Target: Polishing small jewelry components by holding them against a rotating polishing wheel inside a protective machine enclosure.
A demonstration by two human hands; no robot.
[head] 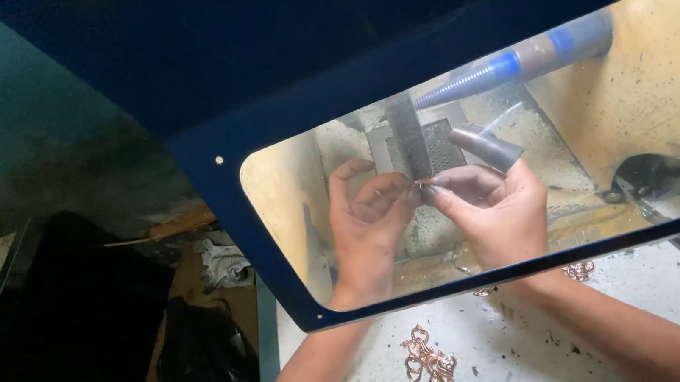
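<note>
Behind a clear shield (633, 140) at frame centre, the left hand (365, 226) and right hand (496, 216) together pinch a small copper-coloured piece (424, 182) against a dark spinning wheel (407, 136). More copper-coloured pieces (430, 364) lie on the white counter (626, 303) at lower centre.

1 view only, head-worn. Looking down and forward, close, through clear window (606, 126) of blue hood (328, 90) at both hands inside; white tabletop (512, 351) along bottom edge, dark floor left.
</note>
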